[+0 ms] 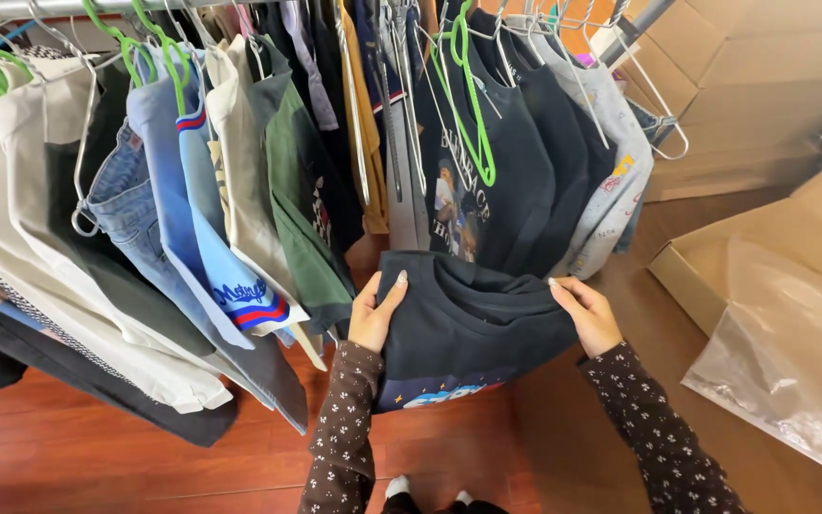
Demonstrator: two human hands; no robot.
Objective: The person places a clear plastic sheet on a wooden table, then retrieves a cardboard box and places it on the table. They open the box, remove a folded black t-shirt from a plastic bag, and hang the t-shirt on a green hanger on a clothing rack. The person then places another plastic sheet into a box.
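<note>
A dark navy sweatshirt (463,328) with a coloured print near its lower edge is held up in front of me, below a clothes rack. My left hand (374,312) grips its left shoulder, fingers curled over the fabric. On the opposite shoulder, my right hand (586,314) pinches the cloth. Both arms wear dark sleeves with small pale flowers. The collar faces up toward the rack.
A metal rail (40,8) carries several hung garments: a pale blue top (204,238), denim (126,205), a green shirt (292,209), dark printed sweatshirts (497,162). An open cardboard box (715,249) with clear plastic film (792,381) sits right. More cartons (753,86) stand behind. Wooden floor (97,457) below.
</note>
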